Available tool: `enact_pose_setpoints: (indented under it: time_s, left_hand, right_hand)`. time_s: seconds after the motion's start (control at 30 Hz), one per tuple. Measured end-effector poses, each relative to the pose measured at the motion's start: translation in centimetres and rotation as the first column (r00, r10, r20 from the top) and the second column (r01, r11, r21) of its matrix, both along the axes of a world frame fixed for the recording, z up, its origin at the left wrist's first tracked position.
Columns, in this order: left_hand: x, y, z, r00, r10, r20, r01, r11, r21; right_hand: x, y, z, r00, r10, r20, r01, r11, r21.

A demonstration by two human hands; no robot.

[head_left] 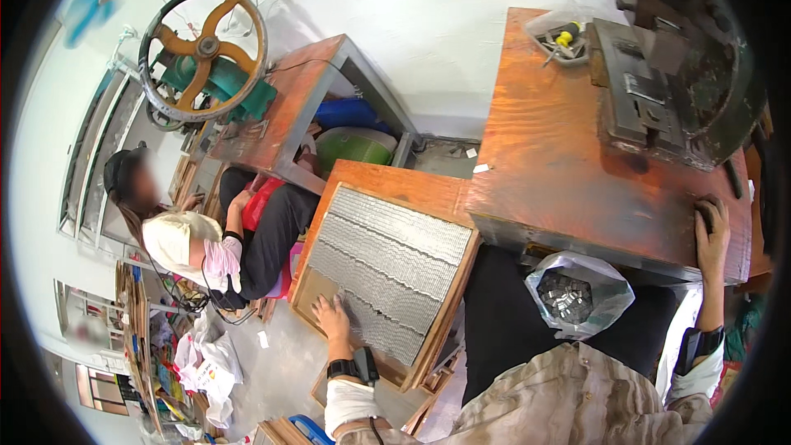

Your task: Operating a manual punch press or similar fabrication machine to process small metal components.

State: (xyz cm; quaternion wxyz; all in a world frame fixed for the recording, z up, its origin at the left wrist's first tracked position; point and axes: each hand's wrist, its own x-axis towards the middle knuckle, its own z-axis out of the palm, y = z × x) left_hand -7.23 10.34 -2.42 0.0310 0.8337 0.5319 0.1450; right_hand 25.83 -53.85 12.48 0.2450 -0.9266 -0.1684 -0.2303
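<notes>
My left hand [331, 318] rests with fingers spread on the bare lower left part of a shallow wooden tray [311, 280]. Beside its fingertips, several bands of small silvery metal pieces [387, 264] lie packed in close rows. My right hand [712, 235] lies at the right end of the reddish wooden workbench [544, 132], fingers extended and apart, with nothing visible in it. A dark metal machine [659, 99] stands just beyond it. Between my thighs, a clear plastic bag [614, 280] is spread around a heap of small dark metal pieces [565, 296].
A plastic container [568, 53] with a yellow-handled tool stands at the bench's back. To the left, a seated person [185, 239] works by another bench [305, 66] bearing a large handwheel [208, 47]. White bags [210, 363] and stacked boards [132, 313] crowd the lower left floor.
</notes>
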Motion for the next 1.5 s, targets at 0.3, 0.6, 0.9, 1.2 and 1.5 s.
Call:
enact_pose_setpoints:
  time_s: [0.3, 0.6, 0.9, 1.2, 1.5]
  left_hand:
    - [-1.1, 1.3, 2.9, 0.981, -0.175, 0.089, 0.196, 0.886, -0.42]
    - [-1.1, 4.9, 2.5, 0.956, -0.191, 0.223, 0.289, 0.737, -0.61]
    - [-1.0, 4.5, 3.0, 0.904, -0.424, -0.059, 0.373, 0.848, -0.377]
    - [-1.2, 5.8, 0.7, 0.973, -0.147, 0.176, 0.217, 0.839, -0.5]
    - [16.4, -7.6, 19.1, 0.717, -0.275, 0.64, 0.668, 0.534, -0.518]
  right_hand:
    - [0.7, -1.8, -1.5, 0.999, -0.035, 0.014, 0.036, 0.996, -0.081]
    - [0.9, -2.0, -1.8, 0.999, -0.017, 0.041, 0.022, 0.992, -0.127]
    - [1.0, -2.3, -2.0, 0.997, -0.019, 0.074, 0.031, 0.987, -0.161]
    - [0.5, -2.6, -1.0, 0.995, -0.048, 0.084, 0.058, 0.991, -0.12]
    - [-0.8, 3.7, 2.1, 0.994, -0.047, 0.103, 0.048, 0.999, -0.009]
